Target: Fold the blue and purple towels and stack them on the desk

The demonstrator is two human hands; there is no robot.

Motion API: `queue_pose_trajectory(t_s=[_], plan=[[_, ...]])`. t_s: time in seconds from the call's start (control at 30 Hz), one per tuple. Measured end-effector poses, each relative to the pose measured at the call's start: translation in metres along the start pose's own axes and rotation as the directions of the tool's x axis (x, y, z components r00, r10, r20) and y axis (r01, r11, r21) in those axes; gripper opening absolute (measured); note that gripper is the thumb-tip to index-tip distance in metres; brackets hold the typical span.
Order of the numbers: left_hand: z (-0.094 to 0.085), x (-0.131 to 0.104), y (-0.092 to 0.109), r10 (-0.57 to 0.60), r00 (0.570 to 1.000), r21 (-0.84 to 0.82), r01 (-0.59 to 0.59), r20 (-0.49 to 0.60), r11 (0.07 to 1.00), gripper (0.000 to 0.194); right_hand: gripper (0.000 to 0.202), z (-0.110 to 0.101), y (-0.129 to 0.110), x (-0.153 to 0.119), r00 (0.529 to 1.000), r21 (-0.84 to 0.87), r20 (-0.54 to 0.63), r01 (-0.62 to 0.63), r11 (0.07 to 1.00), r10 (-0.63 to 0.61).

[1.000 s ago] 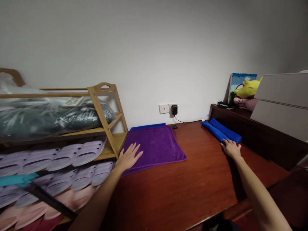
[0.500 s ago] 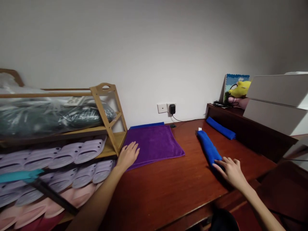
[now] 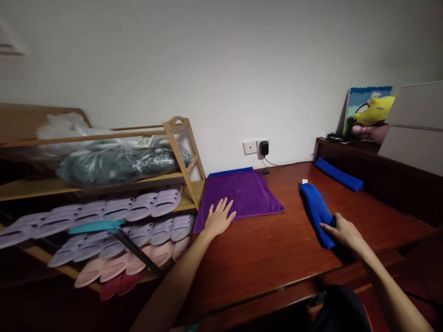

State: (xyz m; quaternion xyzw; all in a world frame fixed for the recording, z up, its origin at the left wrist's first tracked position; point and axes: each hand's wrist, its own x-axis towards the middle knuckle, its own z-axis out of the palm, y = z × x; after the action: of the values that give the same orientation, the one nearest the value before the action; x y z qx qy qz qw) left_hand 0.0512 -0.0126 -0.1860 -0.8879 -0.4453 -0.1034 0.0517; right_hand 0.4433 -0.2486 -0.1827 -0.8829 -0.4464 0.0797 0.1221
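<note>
A purple towel (image 3: 247,193) lies spread on the brown table (image 3: 263,258), with a strip of blue cloth (image 3: 231,171) showing along its far edge. At its front left part is my left hand (image 3: 219,217), palm down with the fingers spread. Right of it, a folded blue towel (image 3: 315,207) forms a long narrow strip with a white tag at the far end. My right hand (image 3: 342,230) grips this towel's right side near its front end, thumb on top; the other fingertips are partly hidden. Another folded blue towel (image 3: 339,174) rests farther back on the right.
On the left, a wooden rack (image 3: 183,161) holds a plastic-wrapped bundle (image 3: 104,163) and several rows of slippers (image 3: 141,207). A black plug (image 3: 264,147) sits in the wall socket. White boxes (image 3: 415,124) and a yellow plush toy (image 3: 375,110) stand on the raised ledge at right.
The view has turned left. My right hand has closed on the side of the near blue towel, which now bulges there. My left hand has shifted towards the purple towel's front edge, fingers spread wider.
</note>
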Motion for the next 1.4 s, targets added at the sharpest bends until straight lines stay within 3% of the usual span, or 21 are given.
queue_pose_trajectory(t_s=[0.17, 0.23, 0.3, 0.4, 0.47, 0.5, 0.57, 0.63, 0.67, 0.73, 0.8, 0.83, 0.87, 1.0, 1.1, 1.23, 1.4], plan=[[-0.018, -0.009, 0.012, 0.14, 0.963, -0.097, -0.166, -0.229, 0.981, 0.044, 0.042, -0.019, -0.036, -0.01, 0.991, -0.07, -0.109, 0.065, 0.995, -0.072], [-0.026, -0.014, 0.027, 0.19, 0.948, -0.235, -0.252, -0.257, 0.939, 0.038, 0.044, -0.021, -0.06, -0.032, 0.98, -0.168, -0.155, 0.097, 0.981, -0.124], [-0.03, -0.018, 0.047, 0.176, 0.96, -0.467, -0.26, -0.217, 0.845, 0.032, 0.042, -0.015, -0.08, -0.062, 0.94, -0.315, -0.222, 0.181, 0.932, -0.258], [-0.03, -0.024, 0.08, 0.159, 0.987, -0.849, -0.061, 0.028, 0.525, 0.037, 0.046, 0.007, -0.091, -0.108, 0.822, -0.498, -0.323, 0.273, 0.823, -0.468], [-0.033, -0.026, 0.099, 0.235, 0.941, -0.928, 0.156, 0.244, 0.337, 0.048, 0.051, 0.019, -0.085, -0.13, 0.687, -0.571, -0.398, 0.333, 0.751, -0.607], [-0.038, -0.026, 0.107, 0.254, 0.919, -0.922, 0.214, 0.301, 0.322, 0.051, 0.053, 0.022, -0.08, -0.138, 0.6, -0.59, -0.424, 0.386, 0.709, -0.679], [-0.051, -0.027, 0.118, 0.193, 0.952, -0.881, 0.129, 0.239, 0.456, 0.055, 0.057, 0.02, -0.069, -0.148, 0.425, -0.597, -0.437, 0.523, 0.609, -0.793], [-0.068, -0.028, 0.125, 0.184, 0.983, -0.713, -0.138, -0.013, 0.688, 0.055, 0.061, 0.008, -0.058, -0.151, 0.309, -0.576, -0.405, 0.645, 0.503, -0.861], [-0.076, -0.028, 0.127, 0.258, 0.958, -0.589, -0.281, -0.125, 0.758, 0.056, 0.064, 0.0, -0.053, -0.151, 0.28, -0.565, -0.384, 0.683, 0.464, -0.88], [-0.084, -0.03, 0.129, 0.5, 0.843, -0.396, -0.535, -0.196, 0.746, 0.061, 0.068, -0.015, -0.043, -0.147, 0.252, -0.559, -0.354, 0.715, 0.419, -0.901], [-0.081, -0.033, 0.131, 0.694, 0.706, -0.331, -0.695, -0.144, 0.638, 0.067, 0.069, -0.026, -0.03, -0.139, 0.25, -0.577, -0.344, 0.704, 0.414, -0.905], [-0.076, -0.035, 0.132, 0.738, 0.665, -0.322, -0.728, -0.117, 0.605, 0.07, 0.067, -0.03, -0.024, -0.133, 0.266, -0.583, -0.342, 0.692, 0.426, -0.901], [-0.071, -0.037, 0.134, 0.753, 0.651, -0.314, -0.737, -0.093, 0.599, 0.07, 0.063, -0.031, -0.016, -0.128, 0.295, -0.583, -0.342, 0.678, 0.448, -0.892], [-0.059, -0.046, 0.139, 0.682, 0.729, -0.229, -0.673, -0.051, 0.703, 0.066, 0.05, -0.026, 0.008, -0.107, 0.465, -0.5, -0.304, 0.665, 0.555, -0.832], [-0.068, -0.056, 0.138, 0.652, 0.758, -0.164, -0.644, -0.004, 0.748, 0.053, 0.052, -0.018, 0.017, -0.098, 0.54, -0.392, -0.243, 0.706, 0.59, -0.806], [-0.082, -0.076, 0.123, 0.583, 0.812, -0.217, -0.564, 0.033, 0.797, 0.045, 0.058, -0.005, 0.019, -0.094, 0.566, -0.303, -0.215, 0.736, 0.606, -0.796], [-0.091, -0.1, 0.09, 0.477, 0.876, -0.301, -0.435, 0.078, 0.849, 0.052, 0.066, 0.012, 0.008, -0.093, 0.511, -0.282, -0.145, 0.8, 0.53, -0.847]])
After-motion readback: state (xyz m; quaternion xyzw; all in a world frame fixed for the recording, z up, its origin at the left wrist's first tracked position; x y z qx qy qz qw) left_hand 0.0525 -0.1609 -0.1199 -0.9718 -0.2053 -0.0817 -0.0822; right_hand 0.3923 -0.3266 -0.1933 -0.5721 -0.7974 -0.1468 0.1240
